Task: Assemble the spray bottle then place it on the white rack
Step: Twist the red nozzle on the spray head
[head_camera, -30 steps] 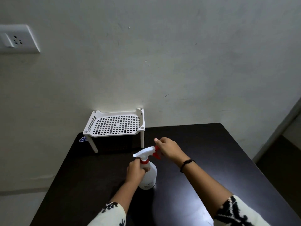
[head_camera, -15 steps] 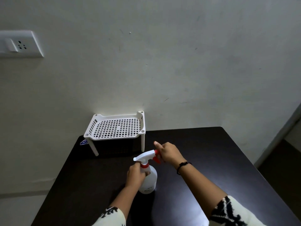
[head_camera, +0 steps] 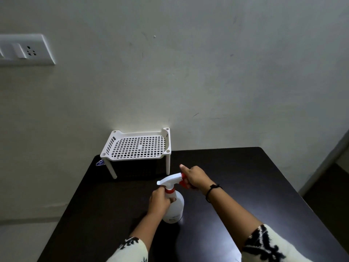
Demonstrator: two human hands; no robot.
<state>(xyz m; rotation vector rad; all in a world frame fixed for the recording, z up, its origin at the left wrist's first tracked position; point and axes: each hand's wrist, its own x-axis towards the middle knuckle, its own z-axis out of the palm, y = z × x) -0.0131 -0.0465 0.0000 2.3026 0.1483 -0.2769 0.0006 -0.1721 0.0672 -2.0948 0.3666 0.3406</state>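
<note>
Sprayer head (head_camera: 171, 180) lower, rack (head_camera: 138, 146) free

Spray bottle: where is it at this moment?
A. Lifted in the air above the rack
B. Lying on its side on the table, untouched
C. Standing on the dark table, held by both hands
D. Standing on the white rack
C. The spray bottle stands upright on the dark table, the left hand around its neck and the right hand on the trigger head; the white rack behind holds nothing.

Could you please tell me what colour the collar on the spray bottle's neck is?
Red collar, head view.
</note>
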